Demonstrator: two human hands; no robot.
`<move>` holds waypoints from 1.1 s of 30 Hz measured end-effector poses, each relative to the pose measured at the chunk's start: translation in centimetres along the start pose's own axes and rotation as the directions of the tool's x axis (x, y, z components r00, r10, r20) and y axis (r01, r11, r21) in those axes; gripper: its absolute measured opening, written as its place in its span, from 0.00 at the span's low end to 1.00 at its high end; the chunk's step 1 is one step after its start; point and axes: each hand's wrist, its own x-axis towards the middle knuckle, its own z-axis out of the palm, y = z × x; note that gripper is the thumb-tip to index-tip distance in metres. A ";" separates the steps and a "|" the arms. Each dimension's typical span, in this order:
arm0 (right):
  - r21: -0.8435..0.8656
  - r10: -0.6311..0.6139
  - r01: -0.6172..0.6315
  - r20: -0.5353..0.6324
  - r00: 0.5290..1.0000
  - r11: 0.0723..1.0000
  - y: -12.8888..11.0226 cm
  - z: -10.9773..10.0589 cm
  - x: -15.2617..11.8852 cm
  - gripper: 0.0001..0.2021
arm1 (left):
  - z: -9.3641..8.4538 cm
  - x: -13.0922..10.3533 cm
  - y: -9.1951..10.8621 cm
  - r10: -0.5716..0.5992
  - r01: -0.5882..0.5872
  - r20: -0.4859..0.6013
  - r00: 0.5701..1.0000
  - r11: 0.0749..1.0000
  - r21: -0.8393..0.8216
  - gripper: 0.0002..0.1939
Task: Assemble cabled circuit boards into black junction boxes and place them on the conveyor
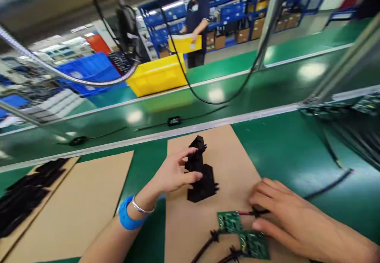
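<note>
Black plastic housing pieces point(204, 184) rest on a tan board point(237, 160) in front of me. My left hand point(175, 170) reaches over them from the left, its thumb and fingers closed about the upper part. A blue band and a silver bangle circle that wrist. At the lower right, my right hand point(276, 207) is above a black cable point(259, 212), thumb and forefinger apart on either side of it. This cable joins a small green circuit board point(230, 221) by a red wire. Just below lies a second circuit board point(254, 245), close to the right thumb.
More black plastic pieces point(26, 192) lie at the left beside another tan board point(80, 207). Bundled black cables point(356, 136) are at the right. Beyond a metal rail, a small device with a cord point(173, 121) sits on green. Farther back are a yellow bin point(162, 75) and a person point(197, 21).
</note>
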 end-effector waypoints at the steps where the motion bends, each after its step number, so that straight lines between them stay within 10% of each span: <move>1: 0.018 0.030 -0.032 0.057 0.998 0.999 -0.5 0.1 -0.1 0.06 | 1.9 1.0 0.2 0.064 -0.071 0.050 0.997 0.987 0.142 0.32; 7: 0.070 0.072 -0.077 0.076 0.995 0.995 -1.3 2.5 0.3 0.03 | 8.7 2.5 0.1 0.201 -0.257 0.168 0.965 0.855 0.451 0.33; 12: 0.130 -0.044 0.050 -0.051 0.998 0.990 -1.3 2.3 1.2 0.07 | 7.5 -1.0 1.6 0.237 -0.261 0.110 0.965 0.849 0.460 0.32; 18: 0.263 -0.042 0.089 -0.177 0.983 0.961 -1.4 -0.5 3.0 0.07 | 7.5 -4.6 3.7 -0.040 -0.026 0.213 0.976 0.954 0.298 0.10; 25: -0.341 -0.002 -0.089 -0.259 0.966 0.936 -4.8 0.3 6.7 0.07 | 8.4 -2.5 4.3 -0.025 -0.011 0.053 0.998 0.815 0.579 0.07; 33: -0.376 -0.170 0.149 -0.024 0.985 0.915 -3.4 -1.5 7.1 0.11 | 5.7 -0.9 2.9 -0.134 0.103 0.319 0.938 0.988 0.112 0.10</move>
